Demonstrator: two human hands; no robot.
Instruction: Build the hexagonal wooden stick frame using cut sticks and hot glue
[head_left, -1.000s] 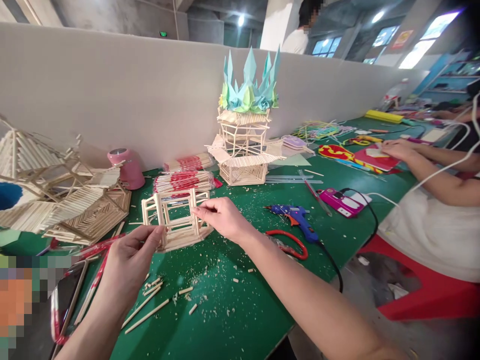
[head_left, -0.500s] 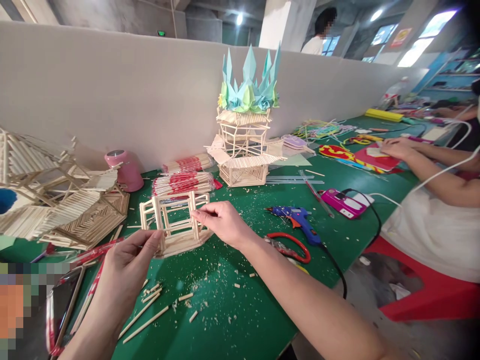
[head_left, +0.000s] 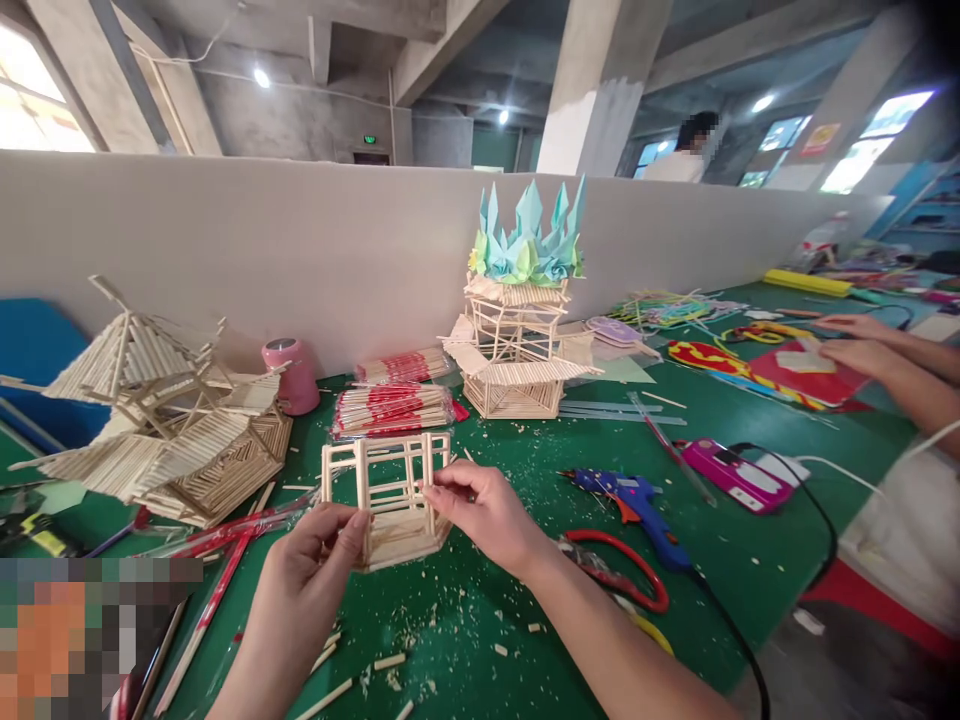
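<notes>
A small open frame of wooden sticks (head_left: 390, 495) stands on the green table (head_left: 495, 620) in front of me. My left hand (head_left: 315, 560) grips its near left post with curled fingers. My right hand (head_left: 484, 510) pinches the frame's right post between thumb and fingers. Short cut stick pieces (head_left: 352, 680) and sawdust lie on the table just below my hands.
A large stick roof model (head_left: 157, 420) sits at left, a pink cup (head_left: 292, 375) and wrapped chopstick bundles (head_left: 390, 408) behind the frame. A stick tower with blue paper crown (head_left: 521, 320) stands by the wall. Blue glue gun (head_left: 637, 500), red pliers (head_left: 615, 575), pink device (head_left: 731, 475). Another person's hands (head_left: 862, 345) work at right.
The camera has tilted up and shifted, so the table scene sits lower in view. Both hands stay on the stick frame, the left now closed more firmly on its post.
</notes>
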